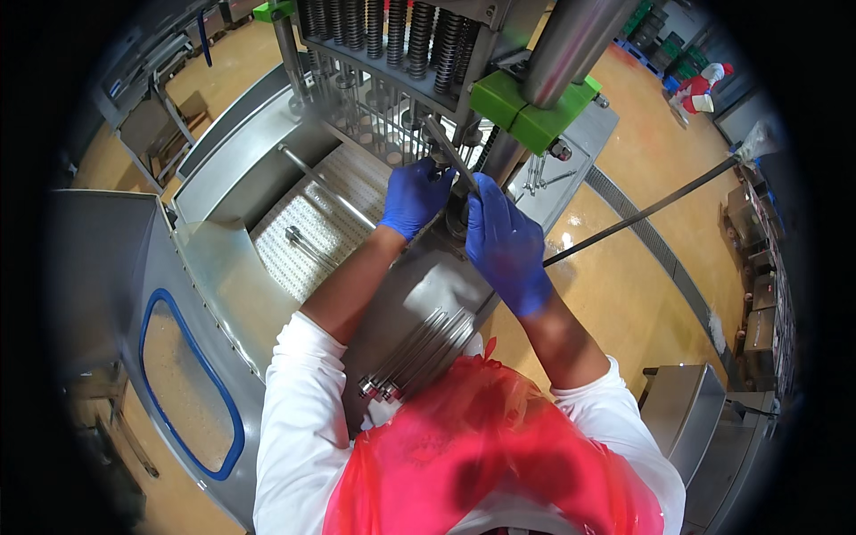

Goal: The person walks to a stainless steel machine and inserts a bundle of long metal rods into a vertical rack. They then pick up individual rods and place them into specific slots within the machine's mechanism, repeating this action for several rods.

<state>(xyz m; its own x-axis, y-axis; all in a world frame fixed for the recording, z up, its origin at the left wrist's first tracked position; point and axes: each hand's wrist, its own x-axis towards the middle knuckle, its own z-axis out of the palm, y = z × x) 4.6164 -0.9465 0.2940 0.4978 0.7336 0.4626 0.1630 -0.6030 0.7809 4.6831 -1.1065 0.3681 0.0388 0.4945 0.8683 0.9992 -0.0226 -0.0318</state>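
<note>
My right hand (508, 241), in a blue glove, is closed around the lower end of a flat steel bar (453, 153), which looks like a wrench and slants up to the left. My left hand (415, 198), also gloved in blue, has its fingers curled around a small metal fitting (440, 159) beneath the machine's spring head; the fingers partly cover it. Above both hands hangs the row of coil springs (419, 40). A bundle of thin steel rods (419, 357) with thicker ends lies on the metal ledge close to my apron.
A white perforated conveyor belt (312, 214) carries a few loose rods (308, 245). Green clamp blocks (535, 111) hold thick steel columns. More metal pins (539, 174) lie at the right. A blue-rimmed opening (192, 383) is at left. Far off, a person (700, 92) stands near a floor drain (637, 227).
</note>
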